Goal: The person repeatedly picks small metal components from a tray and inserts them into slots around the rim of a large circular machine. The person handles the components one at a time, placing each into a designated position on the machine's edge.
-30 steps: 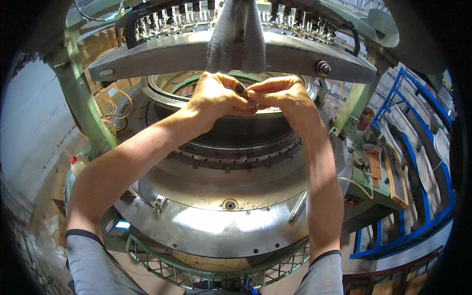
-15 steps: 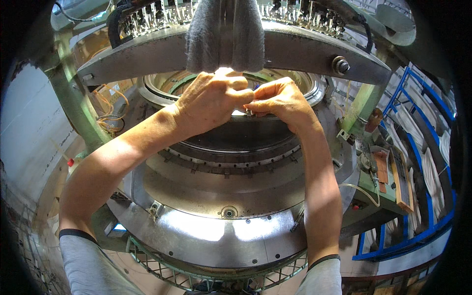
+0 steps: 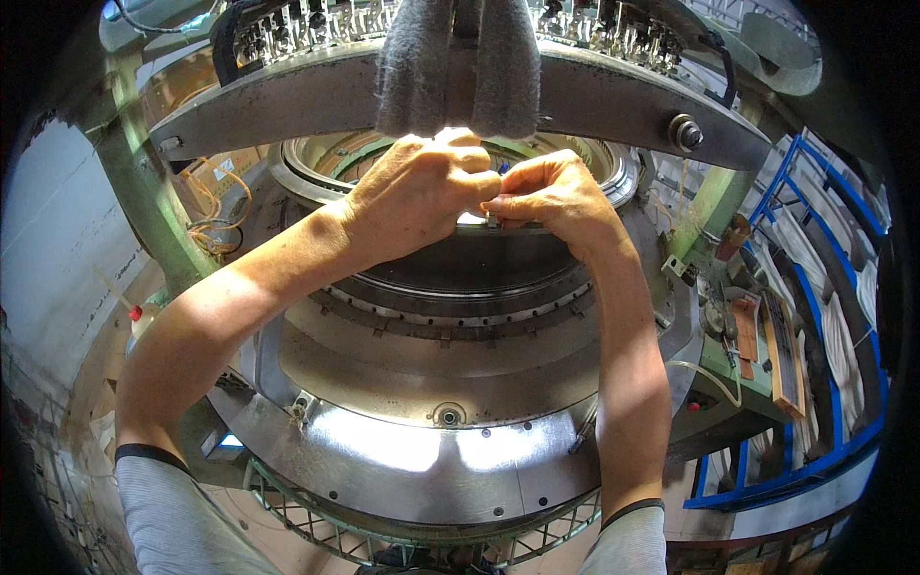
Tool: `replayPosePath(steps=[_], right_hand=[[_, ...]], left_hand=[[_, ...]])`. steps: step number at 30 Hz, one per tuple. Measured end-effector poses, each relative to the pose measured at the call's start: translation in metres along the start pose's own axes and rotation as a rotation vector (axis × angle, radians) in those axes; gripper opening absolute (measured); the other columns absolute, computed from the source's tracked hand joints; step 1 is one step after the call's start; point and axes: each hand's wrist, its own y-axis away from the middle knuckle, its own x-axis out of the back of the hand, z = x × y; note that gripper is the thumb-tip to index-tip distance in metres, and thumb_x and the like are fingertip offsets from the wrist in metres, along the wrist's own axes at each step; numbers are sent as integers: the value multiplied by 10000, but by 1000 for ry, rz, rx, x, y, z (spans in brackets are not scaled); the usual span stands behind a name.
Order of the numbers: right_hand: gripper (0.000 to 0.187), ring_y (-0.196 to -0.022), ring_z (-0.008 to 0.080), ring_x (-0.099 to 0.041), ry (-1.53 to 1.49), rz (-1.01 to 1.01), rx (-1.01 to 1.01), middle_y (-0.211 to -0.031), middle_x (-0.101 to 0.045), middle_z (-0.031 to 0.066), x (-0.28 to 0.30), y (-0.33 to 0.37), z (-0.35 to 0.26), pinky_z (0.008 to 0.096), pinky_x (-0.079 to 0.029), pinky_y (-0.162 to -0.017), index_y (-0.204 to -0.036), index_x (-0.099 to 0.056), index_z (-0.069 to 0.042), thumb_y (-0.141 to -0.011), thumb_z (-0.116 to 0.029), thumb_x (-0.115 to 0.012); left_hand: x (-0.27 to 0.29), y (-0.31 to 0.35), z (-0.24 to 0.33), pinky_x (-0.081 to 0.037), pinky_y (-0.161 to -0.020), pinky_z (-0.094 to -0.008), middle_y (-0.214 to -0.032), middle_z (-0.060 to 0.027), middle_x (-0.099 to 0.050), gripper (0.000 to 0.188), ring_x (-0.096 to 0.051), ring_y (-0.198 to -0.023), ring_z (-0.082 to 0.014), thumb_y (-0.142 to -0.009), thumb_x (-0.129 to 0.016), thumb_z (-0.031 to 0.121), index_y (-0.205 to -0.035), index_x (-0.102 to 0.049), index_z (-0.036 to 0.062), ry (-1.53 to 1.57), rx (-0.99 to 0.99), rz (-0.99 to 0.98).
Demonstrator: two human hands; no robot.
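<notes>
Both hands meet at the near rim of a round metal cylinder (image 3: 450, 264) in what looks like a circular knitting machine. My left hand (image 3: 417, 196) is closed, its fingers curled over the rim with the knuckles up. Close beside it, my right hand (image 3: 563, 201) pinches thumb against forefinger, almost touching the left fingers. Anything between the fingertips is too small or hidden to name. A small bright metal spot shows on the rim just under the hands. Directly above hangs a grey fuzzy cloth-like cover (image 3: 458, 81), its lower end near my left knuckles.
A curved metal beam (image 3: 287, 101) spans above the hands, bearing a bolt (image 3: 686, 132). Green uprights (image 3: 158, 201) flank the machine. Below lies a broad metal ring table (image 3: 383, 470). At right are a green side ledge (image 3: 733, 379) and a blue rack (image 3: 834, 422) with pale cloth.
The view has shifted slightly, so the beam and grey cover sit a little farther right. Both hands keep nearly the same pose at the rim.
</notes>
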Motion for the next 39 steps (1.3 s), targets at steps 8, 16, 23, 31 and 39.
replayPosePath(steps=[8, 16, 23, 31, 39], right_hand=[[185, -670, 120, -672, 47, 16, 8, -802, -757, 95, -1, -2, 1, 252, -547, -622, -946, -799, 50, -826, -72, -870], [109, -641, 102, -644, 94, 51, -21, -734, -730, 59, -2, 0, 0, 255, -516, -596, -869, -799, 30, -806, -39, -855], [108, -646, 108, -651, 79, 40, -15, -747, -734, 61, 0, -1, 1, 256, -527, -608, -873, -791, 36, -785, -8, -835], [120, -658, 116, -671, 97, 56, -28, -775, -744, 76, 0, 0, -2, 259, -554, -622, -877, -782, 43, -794, -9, -851], [150, -657, 130, -682, 156, 80, -41, -780, -745, 92, 2, 3, -4, 269, -569, -610, -895, -780, 57, -774, 0, -848]], left_hand=[[-9, -1, -1, -551, -672, -402, -795, -91, -568, 146, -631, -781, -270, -761, -705, -45, -778, -577, 23, 21, -21, 90], [-11, -3, -1, -548, -692, -410, -805, -87, -570, 167, -624, -786, -277, -703, -707, -41, -778, -583, 42, 69, -28, 90], [-17, -6, 1, -546, -689, -408, -805, -72, -570, 221, -632, -795, -278, -666, -731, -50, -803, -593, 56, 135, -58, 120], [-16, -4, -3, -528, -706, -401, -813, -76, -558, 210, -623, -791, -278, -715, -761, 12, -789, -572, 65, 159, -11, 89], [-22, -7, 0, -529, -710, -399, -800, -54, -524, 231, -613, -807, -263, -676, -723, -44, -794, -566, 79, 159, -45, 109]])
